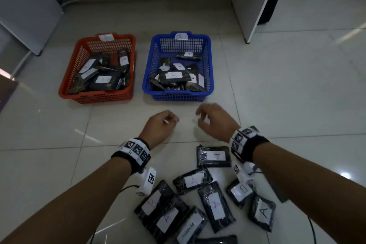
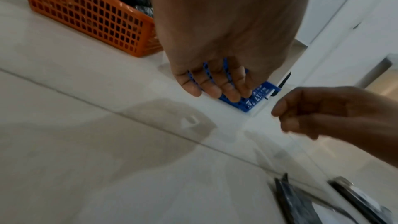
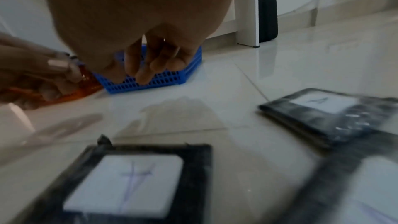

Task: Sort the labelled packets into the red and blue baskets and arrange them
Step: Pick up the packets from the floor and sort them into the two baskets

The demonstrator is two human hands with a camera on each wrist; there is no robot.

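Packets point(image 1: 213, 156) lie behind both empty hands (fingers loosely curled).

On the tiled floor point(image 1: 277, 89) the red basket point(image 1: 95, 97) sits at eleven o'clock with the blue basket point(image 1: 178, 96) just beside it at twelve, each holding labelled packets. Both hands hang between the baskets and a loose heap of packets point(image 1: 215, 206) at six o'clock. A desk leg point(image 1: 255, 16) stands behind the blue basket at one o'clock.

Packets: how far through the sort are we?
Partway. The red basket and blue basket each hold several packets. Left hand and right hand hold nothing. About nine labelled packets remain on the floor; arranging is not yet done.
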